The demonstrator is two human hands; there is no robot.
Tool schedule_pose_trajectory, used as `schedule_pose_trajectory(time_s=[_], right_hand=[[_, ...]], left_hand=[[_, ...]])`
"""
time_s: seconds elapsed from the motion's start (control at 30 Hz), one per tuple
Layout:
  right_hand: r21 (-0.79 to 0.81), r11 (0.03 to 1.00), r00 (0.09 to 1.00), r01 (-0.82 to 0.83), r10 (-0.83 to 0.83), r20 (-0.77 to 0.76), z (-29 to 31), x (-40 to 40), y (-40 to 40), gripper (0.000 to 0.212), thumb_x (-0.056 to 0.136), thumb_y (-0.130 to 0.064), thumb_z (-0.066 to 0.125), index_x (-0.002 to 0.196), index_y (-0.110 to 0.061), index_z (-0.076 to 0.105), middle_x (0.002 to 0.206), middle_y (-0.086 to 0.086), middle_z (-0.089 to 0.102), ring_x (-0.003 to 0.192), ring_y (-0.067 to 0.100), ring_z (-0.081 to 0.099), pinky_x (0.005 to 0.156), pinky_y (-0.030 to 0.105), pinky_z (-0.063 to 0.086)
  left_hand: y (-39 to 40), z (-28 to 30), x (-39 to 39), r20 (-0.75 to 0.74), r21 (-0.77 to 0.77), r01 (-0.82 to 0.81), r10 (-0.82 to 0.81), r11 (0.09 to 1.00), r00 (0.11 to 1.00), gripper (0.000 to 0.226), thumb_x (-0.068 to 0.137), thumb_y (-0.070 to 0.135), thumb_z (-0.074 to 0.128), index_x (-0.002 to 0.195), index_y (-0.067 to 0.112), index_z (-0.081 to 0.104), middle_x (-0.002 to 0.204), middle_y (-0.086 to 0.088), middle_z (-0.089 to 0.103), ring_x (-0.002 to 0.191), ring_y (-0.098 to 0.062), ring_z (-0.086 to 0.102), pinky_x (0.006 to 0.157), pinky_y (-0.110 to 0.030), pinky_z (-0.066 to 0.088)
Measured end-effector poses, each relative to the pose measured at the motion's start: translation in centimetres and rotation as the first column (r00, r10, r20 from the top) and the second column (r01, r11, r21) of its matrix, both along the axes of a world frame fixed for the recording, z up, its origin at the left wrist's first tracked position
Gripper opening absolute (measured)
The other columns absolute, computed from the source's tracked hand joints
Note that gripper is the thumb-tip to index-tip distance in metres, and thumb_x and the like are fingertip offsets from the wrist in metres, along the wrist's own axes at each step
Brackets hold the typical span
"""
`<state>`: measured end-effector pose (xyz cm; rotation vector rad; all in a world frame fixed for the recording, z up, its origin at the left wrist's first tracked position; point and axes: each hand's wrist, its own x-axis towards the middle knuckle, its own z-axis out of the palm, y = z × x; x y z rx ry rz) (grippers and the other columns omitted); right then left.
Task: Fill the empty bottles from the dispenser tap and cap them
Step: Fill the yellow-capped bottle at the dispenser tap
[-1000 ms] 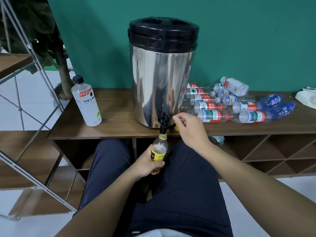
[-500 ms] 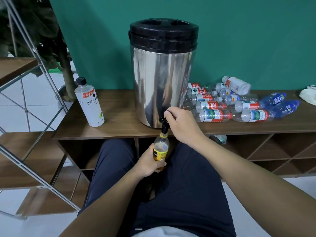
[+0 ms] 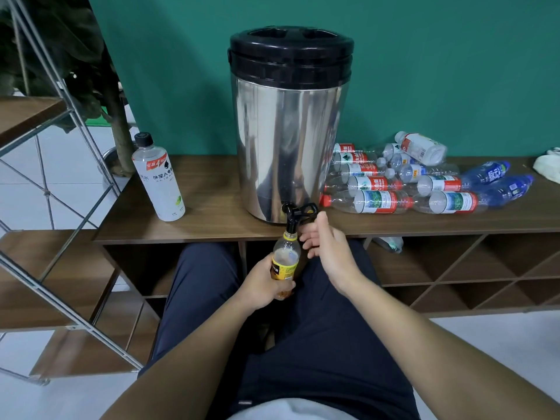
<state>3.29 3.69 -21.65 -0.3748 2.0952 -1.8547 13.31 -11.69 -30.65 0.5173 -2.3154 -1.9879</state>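
Left hand point(image 3: 263, 286) grips the yellow-labelled bottle point(image 3: 285, 262) (mouth under the black tap point(image 3: 295, 215)); right hand point(image 3: 328, 250), fingers loosely spread, hovers just beside its neck.

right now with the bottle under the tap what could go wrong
1. The yellow-label bottle looks filled up to near its shoulder; if the tap is running, it may overflow onto the person's dark trousers.
2. The left hand alone holds it in the air below the counter edge; a slip could spill it.
3. The right hand is open, off the lever, so shutting off might lag.
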Motion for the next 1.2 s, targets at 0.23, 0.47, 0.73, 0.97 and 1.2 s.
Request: schedule_pose_trajectory(time_s=[0.23, 0.47, 0.73, 0.97, 1.2], right_hand=[[0.277, 0.941, 0.955, -0.193, 0.246, -0.168, -5.0, 1.7, 0.2, 0.049, 0.094, -0.056, 0.077, 0.135, -0.033, 0.068, 0.128, -0.016, 0.076, 0.123, 0.003, 0.070, 0.107, 0.033, 0.057], [0.265, 0.944, 0.950, -0.197, 0.251, -0.187, -6.2, 1.7, -0.2, 0.045, 0.082, -0.052, 0.085, 0.123, -0.039, 0.070, 0.117, -0.015, 0.079, 0.112, 0.009, 0.076, 0.101, 0.047, 0.063], [0.161, 0.971, 0.960, -0.180, 0.209, -0.187, -6.7, 2.0, -0.6, 0.036, 0.084, -0.038, 0.089, 0.117, -0.032, 0.074, 0.112, -0.006, 0.083, 0.106, 0.015, 0.080, 0.098, 0.053, 0.065], [0.117, 0.972, 0.963, -0.202, 0.219, -0.155, -6.5, 2.2, -0.3, 0.032, 0.092, -0.022, 0.088, 0.120, -0.031, 0.075, 0.116, -0.007, 0.083, 0.111, 0.015, 0.079, 0.104, 0.053, 0.063], [0.100, 0.975, 0.966, -0.198, 0.211, -0.147, -6.8, 2.7, -0.2, 0.030, 0.099, -0.017, 0.082, 0.123, -0.033, 0.075, 0.118, -0.010, 0.083, 0.115, 0.011, 0.078, 0.107, 0.052, 0.061]], left_hand=[[0.2, 0.1, 0.0, -0.030, 0.087, 0.026, -0.024, 0.996, 0.999, 0.054, 0.093, 0.001, 0.087, 0.139, 0.021, 0.065, 0.100, -0.002, 0.077, 0.089, -0.018, 0.076, 0.073, -0.041, 0.064], [0.1, -0.3, 0.0, -0.039, 0.019, -0.012, 0.013, 1.000, 0.999, 0.058, 0.089, -0.005, 0.084, 0.137, 0.022, 0.063, 0.111, -0.013, 0.077, 0.086, -0.015, 0.076, 0.076, -0.044, 0.066], [0.0, -0.8, 0.1, -0.041, 0.028, -0.026, 0.027, 0.999, 0.999, 0.045, 0.093, -0.004, 0.078, 0.131, 0.017, 0.066, 0.106, -0.026, 0.074, 0.084, -0.027, 0.069, 0.078, -0.050, 0.060], [0.3, -0.7, 0.1, -0.057, 0.051, -0.035, 0.038, 0.998, 0.998, 0.044, 0.093, -0.007, 0.079, 0.131, 0.013, 0.067, 0.098, -0.009, 0.075, 0.082, -0.019, 0.070, 0.069, -0.034, 0.058], [0.1, -0.9, 0.2, -0.069, -0.013, -0.045, 0.044, 0.999, 0.997, 0.042, 0.096, -0.005, 0.081, 0.131, 0.014, 0.069, 0.103, -0.006, 0.078, 0.087, -0.013, 0.076, 0.071, -0.028, 0.061]])
